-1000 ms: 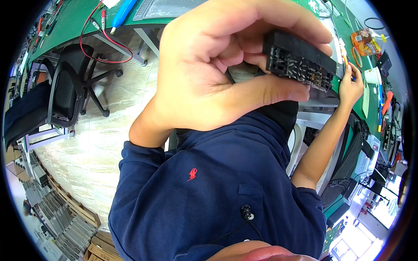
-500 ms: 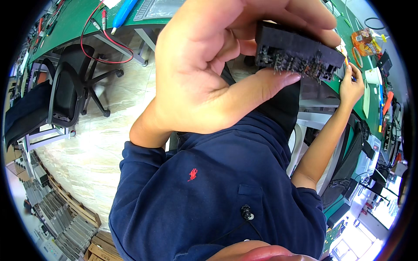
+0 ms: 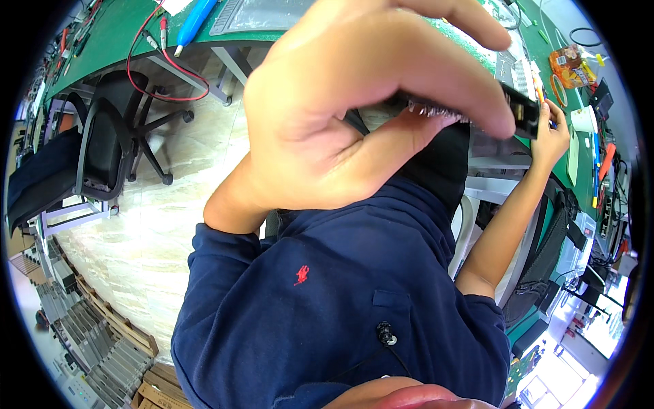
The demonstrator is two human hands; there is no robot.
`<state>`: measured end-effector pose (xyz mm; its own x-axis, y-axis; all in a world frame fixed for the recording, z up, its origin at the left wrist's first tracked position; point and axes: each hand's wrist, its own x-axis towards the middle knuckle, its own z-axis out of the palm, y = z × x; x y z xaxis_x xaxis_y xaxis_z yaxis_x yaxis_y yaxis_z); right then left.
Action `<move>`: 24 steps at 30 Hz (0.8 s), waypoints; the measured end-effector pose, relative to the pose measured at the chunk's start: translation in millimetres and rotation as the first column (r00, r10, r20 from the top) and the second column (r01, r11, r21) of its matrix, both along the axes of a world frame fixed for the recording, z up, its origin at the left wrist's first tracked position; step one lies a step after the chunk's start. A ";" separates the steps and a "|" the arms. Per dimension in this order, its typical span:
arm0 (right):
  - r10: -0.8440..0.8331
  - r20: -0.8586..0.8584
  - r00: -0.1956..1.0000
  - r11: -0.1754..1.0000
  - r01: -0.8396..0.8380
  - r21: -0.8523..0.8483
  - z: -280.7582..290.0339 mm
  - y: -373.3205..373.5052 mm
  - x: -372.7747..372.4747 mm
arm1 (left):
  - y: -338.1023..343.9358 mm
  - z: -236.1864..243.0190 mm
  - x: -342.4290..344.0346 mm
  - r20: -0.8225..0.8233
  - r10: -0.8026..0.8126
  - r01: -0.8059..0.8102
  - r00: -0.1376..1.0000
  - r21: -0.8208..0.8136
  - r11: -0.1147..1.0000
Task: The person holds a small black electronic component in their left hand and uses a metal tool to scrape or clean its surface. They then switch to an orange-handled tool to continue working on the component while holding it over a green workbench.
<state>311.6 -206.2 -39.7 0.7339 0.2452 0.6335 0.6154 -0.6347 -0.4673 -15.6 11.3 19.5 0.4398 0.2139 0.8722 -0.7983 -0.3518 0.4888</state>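
Observation:
My left hand (image 3: 327, 116) is raised close to the camera. Its fingers and thumb are closed around a black block-shaped part (image 3: 524, 114), with a row of small metal pins or wire ends along its lower side. Most of the block is hidden behind my fingers; its right end sticks out past a fingertip. Farther off to the right, my right hand (image 3: 550, 136) is at the edge of the green bench, fingers closed on a slim orange-yellow tool (image 3: 541, 90). Its exact kind is too small to tell.
On the green bench (image 3: 102, 41) lie a blue pen-shaped tool (image 3: 194, 26), red and black test leads (image 3: 163, 48) and a grey tray (image 3: 255, 17). An orange snack bag (image 3: 571, 66) and a tape roll (image 3: 558, 90) are at right. A black office chair (image 3: 112, 136) stands left.
My left hand has turned the black block, and its fingers now cover most of the pinned side. One end now points right. My right hand has stayed in place.

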 end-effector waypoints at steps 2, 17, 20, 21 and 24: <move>-0.011 -0.004 1.000 1.000 0.011 -0.005 0.5 -0.1 -1.0 | 0.4 0.4 1.4 0.016 -0.007 0.007 1.000 0.004 1.000; 0.000 0.014 1.000 1.000 -0.001 0.011 -0.9 -0.2 -1.8 | -0.9 14.0 -6.1 -0.128 0.106 -0.075 0.986 0.224 0.972; 0.011 0.028 1.000 1.000 -0.011 0.022 -0.8 -0.3 -1.7 | 14.1 10.7 6.2 -0.025 -0.040 0.045 0.999 0.279 0.959; 0.004 0.017 1.000 1.000 -0.004 0.020 0.1 0.8 -2.3 | 21.6 6.2 11.9 0.023 -0.105 0.093 0.994 0.288 0.953; -0.012 0.004 1.000 1.000 0.012 0.012 1.6 2.0 -3.3 | 33.6 -5.0 20.1 0.101 -0.214 0.176 0.972 0.295 0.939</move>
